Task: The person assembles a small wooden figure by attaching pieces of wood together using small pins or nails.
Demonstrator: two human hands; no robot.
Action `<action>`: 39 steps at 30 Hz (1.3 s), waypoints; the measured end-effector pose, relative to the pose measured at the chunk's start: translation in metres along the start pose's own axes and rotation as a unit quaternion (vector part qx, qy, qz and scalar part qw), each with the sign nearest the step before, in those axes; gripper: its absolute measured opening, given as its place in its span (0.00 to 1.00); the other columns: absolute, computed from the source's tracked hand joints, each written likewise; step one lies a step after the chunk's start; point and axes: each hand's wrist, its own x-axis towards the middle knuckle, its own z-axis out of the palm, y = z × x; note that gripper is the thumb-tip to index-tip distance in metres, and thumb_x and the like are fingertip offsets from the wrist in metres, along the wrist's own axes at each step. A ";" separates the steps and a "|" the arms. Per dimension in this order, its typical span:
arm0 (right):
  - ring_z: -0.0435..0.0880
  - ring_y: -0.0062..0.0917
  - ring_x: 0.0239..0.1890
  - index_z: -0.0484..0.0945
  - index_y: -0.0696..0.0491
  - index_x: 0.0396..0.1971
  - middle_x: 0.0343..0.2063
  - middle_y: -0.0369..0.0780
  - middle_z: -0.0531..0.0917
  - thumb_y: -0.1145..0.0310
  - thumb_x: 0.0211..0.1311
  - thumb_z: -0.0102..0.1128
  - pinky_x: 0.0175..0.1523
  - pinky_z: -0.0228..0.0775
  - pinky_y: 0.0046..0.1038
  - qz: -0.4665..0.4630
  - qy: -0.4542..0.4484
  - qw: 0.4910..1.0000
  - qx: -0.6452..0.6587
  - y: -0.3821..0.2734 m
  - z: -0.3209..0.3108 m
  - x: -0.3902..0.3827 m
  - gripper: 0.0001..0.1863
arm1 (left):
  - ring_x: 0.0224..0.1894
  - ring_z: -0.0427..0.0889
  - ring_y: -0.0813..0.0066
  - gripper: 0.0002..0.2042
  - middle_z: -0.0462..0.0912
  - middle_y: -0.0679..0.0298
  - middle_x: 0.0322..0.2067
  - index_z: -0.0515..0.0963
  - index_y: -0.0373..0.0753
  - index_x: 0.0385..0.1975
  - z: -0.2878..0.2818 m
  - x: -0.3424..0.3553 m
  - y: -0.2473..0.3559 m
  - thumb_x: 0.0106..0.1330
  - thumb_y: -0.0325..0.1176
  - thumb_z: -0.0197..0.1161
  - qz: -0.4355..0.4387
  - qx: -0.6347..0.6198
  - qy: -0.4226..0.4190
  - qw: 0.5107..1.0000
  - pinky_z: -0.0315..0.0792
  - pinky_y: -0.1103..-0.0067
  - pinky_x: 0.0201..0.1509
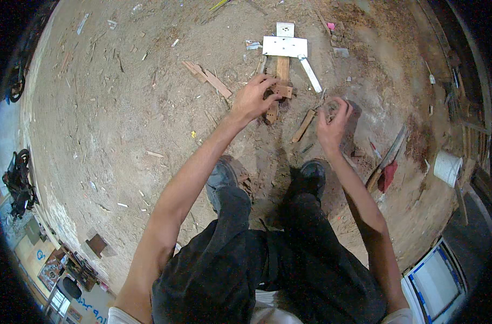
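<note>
Dark trousers (211,264) nearest; the left hand (252,100) pinches a small wooden block (284,91), probably to steady it; the right hand (333,123) curls, contents unclear.

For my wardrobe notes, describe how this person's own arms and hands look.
The left hand and the right hand are bare: no gloves, and no watch shows at either wrist. The arms are bare up to pale sleeves, whose edges just show at the picture's bottom.
</note>
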 end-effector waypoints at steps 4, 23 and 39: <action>0.68 0.37 0.59 0.68 0.53 0.56 0.58 0.47 0.63 0.77 0.55 0.65 0.60 0.64 0.36 -0.073 0.043 0.996 -0.009 -0.010 -0.002 0.001 0.28 | 0.50 0.81 0.58 0.19 0.80 0.59 0.47 0.80 0.43 0.51 -0.001 -0.001 -0.008 0.60 0.38 0.70 0.022 0.012 -0.023 0.999 0.78 0.67 0.52; 0.61 0.47 0.67 0.72 0.54 0.53 0.61 0.51 0.65 0.76 0.54 0.66 0.71 0.53 0.46 -0.154 0.015 0.988 -0.014 -0.019 -0.011 0.001 0.25 | 0.50 0.81 0.57 0.17 0.80 0.59 0.46 0.81 0.42 0.49 0.002 -0.001 -0.011 0.61 0.37 0.69 0.015 0.013 -0.024 1.000 0.79 0.67 0.52; 0.64 0.42 0.64 0.72 0.54 0.52 0.58 0.48 0.67 0.78 0.55 0.63 0.69 0.56 0.41 -0.138 -0.002 0.990 -0.001 -0.016 -0.013 0.001 0.22 | 0.50 0.81 0.55 0.19 0.80 0.57 0.46 0.80 0.41 0.49 0.000 0.000 -0.008 0.58 0.37 0.71 0.003 -0.006 -0.041 0.999 0.78 0.67 0.53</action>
